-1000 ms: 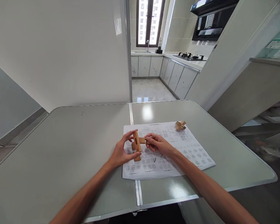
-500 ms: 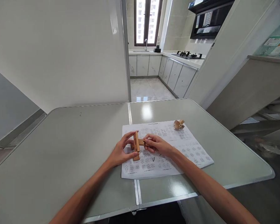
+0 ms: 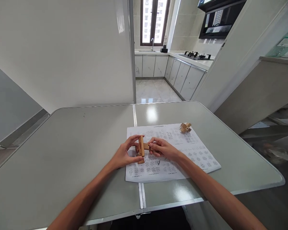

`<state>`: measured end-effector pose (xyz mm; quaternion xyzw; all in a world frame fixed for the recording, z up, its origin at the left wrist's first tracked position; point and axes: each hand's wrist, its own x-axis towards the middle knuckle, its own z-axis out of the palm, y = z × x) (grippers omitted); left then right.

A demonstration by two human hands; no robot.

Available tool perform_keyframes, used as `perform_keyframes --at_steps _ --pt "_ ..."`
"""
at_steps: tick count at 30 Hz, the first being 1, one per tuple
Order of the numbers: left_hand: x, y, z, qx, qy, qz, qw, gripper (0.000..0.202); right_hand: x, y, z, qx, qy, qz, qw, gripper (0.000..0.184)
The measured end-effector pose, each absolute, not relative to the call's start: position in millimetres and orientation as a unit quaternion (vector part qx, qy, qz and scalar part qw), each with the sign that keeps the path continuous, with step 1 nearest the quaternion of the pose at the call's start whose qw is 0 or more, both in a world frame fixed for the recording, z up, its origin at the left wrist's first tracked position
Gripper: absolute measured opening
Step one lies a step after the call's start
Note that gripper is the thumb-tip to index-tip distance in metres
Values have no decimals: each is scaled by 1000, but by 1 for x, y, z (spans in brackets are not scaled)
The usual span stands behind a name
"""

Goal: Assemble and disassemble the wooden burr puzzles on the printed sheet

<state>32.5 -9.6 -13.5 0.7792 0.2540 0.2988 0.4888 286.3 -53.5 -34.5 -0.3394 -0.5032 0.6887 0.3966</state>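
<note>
Wooden puzzle pieces point(image 3: 141, 147) are joined crosswise between my two hands, just over a printed sheet. My left hand point(image 3: 124, 154) closes round the upright pieces, fingers at the top and thumb at the bottom. From the right, my right hand point(image 3: 162, 148) pinches the end of a wooden bar point(image 3: 146, 146) that sticks out sideways from them. My fingers hide part of the bar's right end. Below the hands lies the white instruction sheet point(image 3: 182, 166), covered with small line drawings. A wooden burr puzzle point(image 3: 185, 127) rests on the sheet's far right corner.
The grey-green table point(image 3: 62, 153) has a metal seam point(image 3: 141, 195) down its middle. A white wall panel point(image 3: 86, 54) rises behind its left half. Beyond the far edge is a kitchen with cabinets point(image 3: 148, 66) and a gas stove point(image 3: 196, 56). Shelves stand at the right.
The whole view has shifted slightly, with table and sheet a little further right. Both hands keep their grips on the wooden pieces, with almost no change in pose.
</note>
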Motion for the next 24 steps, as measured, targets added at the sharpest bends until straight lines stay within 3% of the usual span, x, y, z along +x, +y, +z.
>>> perform_keyframes --at_steps 9,19,24 --pt "35 -12 -13 789 271 338 436 88 280 -58 -28 -358 -519 641 437 37" --pt "34 -12 -10 767 238 315 506 86 282 -59 -24 -345 -535 642 427 33" --pt "35 -13 -14 773 260 328 476 88 279 -60 -25 -360 -528 632 438 34"
